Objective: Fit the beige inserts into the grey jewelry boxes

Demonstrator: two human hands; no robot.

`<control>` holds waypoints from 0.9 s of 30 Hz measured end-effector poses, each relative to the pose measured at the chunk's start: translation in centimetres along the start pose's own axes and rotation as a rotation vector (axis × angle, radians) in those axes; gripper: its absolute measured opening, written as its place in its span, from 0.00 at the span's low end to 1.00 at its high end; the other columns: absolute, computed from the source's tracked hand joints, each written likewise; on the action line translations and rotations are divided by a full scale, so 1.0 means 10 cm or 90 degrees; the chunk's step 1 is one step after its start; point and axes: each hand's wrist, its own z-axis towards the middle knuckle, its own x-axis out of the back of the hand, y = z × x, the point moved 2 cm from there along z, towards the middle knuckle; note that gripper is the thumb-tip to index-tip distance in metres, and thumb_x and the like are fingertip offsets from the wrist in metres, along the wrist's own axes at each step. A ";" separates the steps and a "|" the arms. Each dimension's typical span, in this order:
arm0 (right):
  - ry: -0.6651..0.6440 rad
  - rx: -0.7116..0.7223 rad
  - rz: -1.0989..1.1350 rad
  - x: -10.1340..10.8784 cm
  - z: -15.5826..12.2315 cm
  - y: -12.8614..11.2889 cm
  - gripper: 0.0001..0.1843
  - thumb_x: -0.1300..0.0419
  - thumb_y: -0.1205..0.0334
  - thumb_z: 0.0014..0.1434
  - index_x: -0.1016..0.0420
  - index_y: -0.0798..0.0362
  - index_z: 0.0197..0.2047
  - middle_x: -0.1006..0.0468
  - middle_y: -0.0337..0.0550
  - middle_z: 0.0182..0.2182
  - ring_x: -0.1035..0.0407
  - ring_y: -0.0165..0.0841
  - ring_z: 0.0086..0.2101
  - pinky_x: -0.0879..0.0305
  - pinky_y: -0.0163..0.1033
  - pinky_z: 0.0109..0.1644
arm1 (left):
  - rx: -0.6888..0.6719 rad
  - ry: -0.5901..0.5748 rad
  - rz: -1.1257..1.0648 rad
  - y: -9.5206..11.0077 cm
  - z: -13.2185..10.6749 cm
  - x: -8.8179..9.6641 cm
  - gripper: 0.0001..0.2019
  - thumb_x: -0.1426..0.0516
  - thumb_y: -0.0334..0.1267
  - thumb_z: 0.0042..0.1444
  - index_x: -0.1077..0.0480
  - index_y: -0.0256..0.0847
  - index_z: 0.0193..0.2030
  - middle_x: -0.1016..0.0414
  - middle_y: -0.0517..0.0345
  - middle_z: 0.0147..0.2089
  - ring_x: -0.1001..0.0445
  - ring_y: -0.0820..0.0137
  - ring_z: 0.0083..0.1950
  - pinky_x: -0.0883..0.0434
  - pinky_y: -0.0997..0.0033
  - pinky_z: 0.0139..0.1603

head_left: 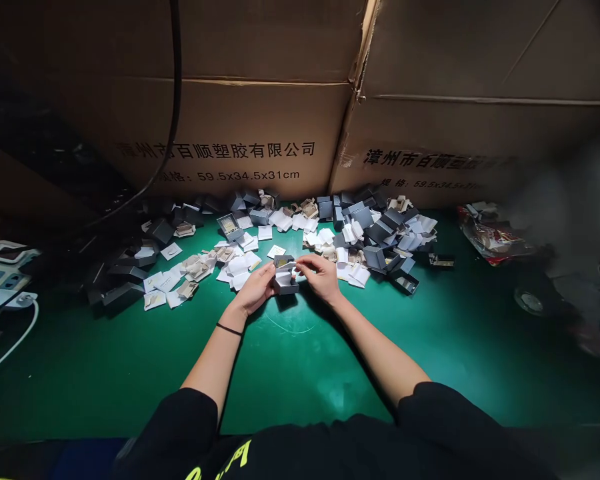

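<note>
A small dark grey box (287, 289) stands open above the green table, its lid tilted back with a yellowish inside. My left hand (257, 288) grips it from the left side, fingers wrapped around it. Across the mouth of the box lies a piece of white paper (284, 274). At its right edge my right hand (321, 275) pinches with thumb and fingertips closed; the fingers partly hide the paper's end. White folded slips (239, 265) lie just beyond my left hand, and more white paper pieces (356, 275) lie beyond my right.
Dark grey boxes (380, 232) and crumpled beige inserts (197, 267) form an arc on the green table (300, 373). Large cardboard cartons (260, 113) wall off the back. A power strip (0, 277) sits far left, a red plastic bag (495, 233) right. A black cable (175, 87) hangs down.
</note>
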 end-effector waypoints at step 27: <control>0.031 0.174 -0.271 -0.03 0.00 0.10 0.06 0.43 0.63 0.56 0.28 0.50 0.38 0.28 0.43 0.32 0.35 0.34 0.33 0.35 0.40 0.38 | -0.016 -0.040 0.086 0.00 -0.04 -0.05 0.18 0.38 0.41 0.55 0.26 0.39 0.53 0.24 0.50 0.43 0.28 0.68 0.37 0.28 0.69 0.38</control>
